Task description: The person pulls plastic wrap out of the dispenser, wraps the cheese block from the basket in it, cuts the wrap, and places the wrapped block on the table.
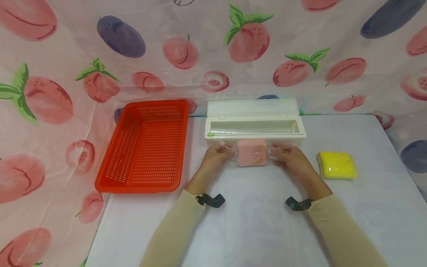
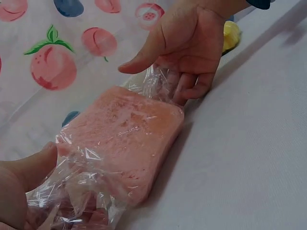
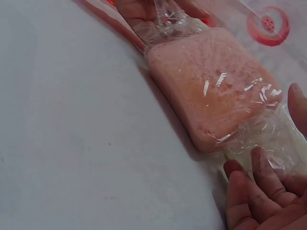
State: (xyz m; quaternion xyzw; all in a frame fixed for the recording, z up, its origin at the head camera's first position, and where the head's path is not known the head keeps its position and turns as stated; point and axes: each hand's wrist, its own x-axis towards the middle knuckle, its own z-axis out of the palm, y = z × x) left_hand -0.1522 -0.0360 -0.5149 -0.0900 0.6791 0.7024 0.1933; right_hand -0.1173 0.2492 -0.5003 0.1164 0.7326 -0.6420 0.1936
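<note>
A pink square block (image 1: pixel 252 152), resembling a sponge or soap bar, is covered in clear plastic wrap (image 2: pixel 91 177) that bunches at both sides. My left hand (image 1: pixel 215 155) holds the gathered wrap at the block's left side, its fingers partly under the film. On the right side, my right hand (image 1: pixel 291 158) touches the other end of the wrap with relaxed, slightly bent fingers (image 3: pixel 261 184). Its thumb (image 3: pixel 298 108) stands apart from them. The block's underside is hidden.
Behind the block stands a white wrap dispenser box (image 1: pixel 255 141) with its lid raised and a green slider at the left. A red perforated basket (image 1: pixel 182 155) is to the left. To the right lies a yellow block (image 1: pixel 337 165). Fruit-patterned cloth hangs behind the white table.
</note>
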